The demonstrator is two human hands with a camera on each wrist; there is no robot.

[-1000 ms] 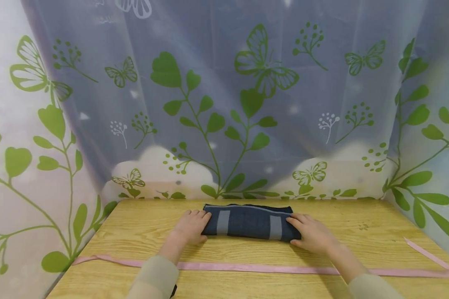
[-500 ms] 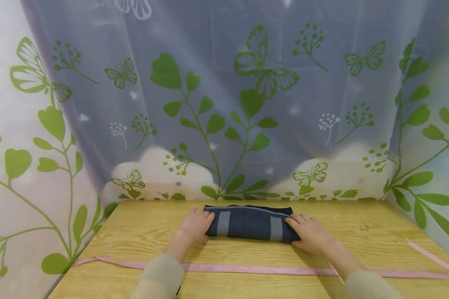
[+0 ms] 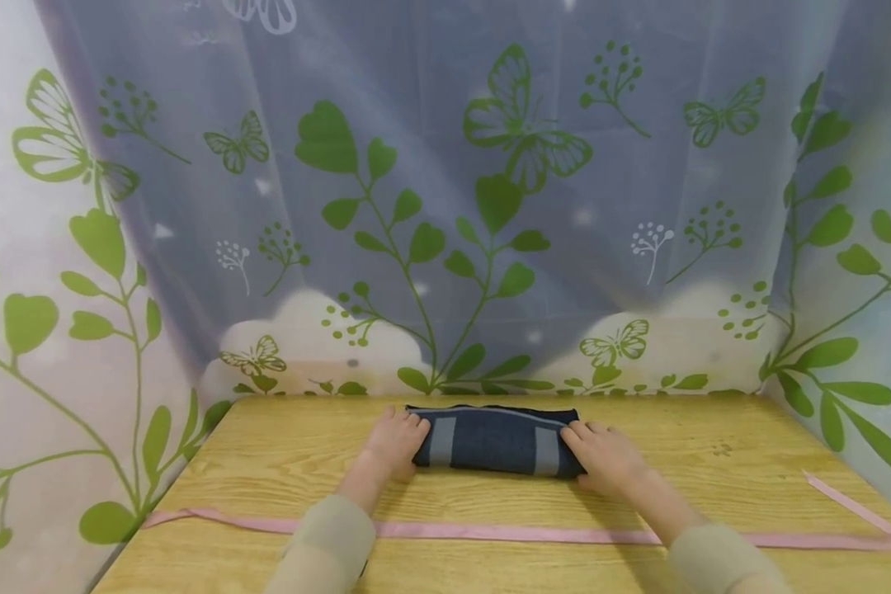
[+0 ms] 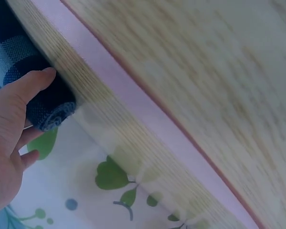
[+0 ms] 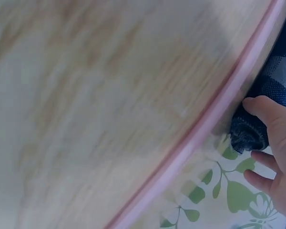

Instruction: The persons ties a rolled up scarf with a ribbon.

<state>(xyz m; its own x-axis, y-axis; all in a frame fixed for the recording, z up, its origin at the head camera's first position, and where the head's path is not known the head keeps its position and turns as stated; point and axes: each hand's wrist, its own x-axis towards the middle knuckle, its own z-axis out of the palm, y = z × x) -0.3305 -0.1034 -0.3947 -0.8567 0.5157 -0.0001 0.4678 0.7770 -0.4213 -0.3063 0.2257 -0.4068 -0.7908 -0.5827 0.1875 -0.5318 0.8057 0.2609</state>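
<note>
A dark blue cloth with lighter blue bands (image 3: 493, 441) lies rolled up crosswise near the back of the table. My left hand (image 3: 395, 444) grips its left end. In the left wrist view the thumb presses the near side of the roll, and the coiled end of the cloth (image 4: 59, 112) pokes out past the hand. My right hand (image 3: 610, 459) holds the opposite end in the same manner. The right wrist view has that thumb (image 5: 262, 106) on the roll and its frayed spiral end showing beside the fingers.
A pink ribbon (image 3: 505, 533) runs across the wooden table (image 3: 267, 462) in front of the roll, under both forearms. At the right another pink strip (image 3: 850, 503) slants toward it. A curtain with green leaves and butterflies (image 3: 445, 206) hangs behind and at both sides.
Both hands have slid a little inward along the roll, toward each other. The cloth stays in nearly the same place, its ends slightly closer together.
</note>
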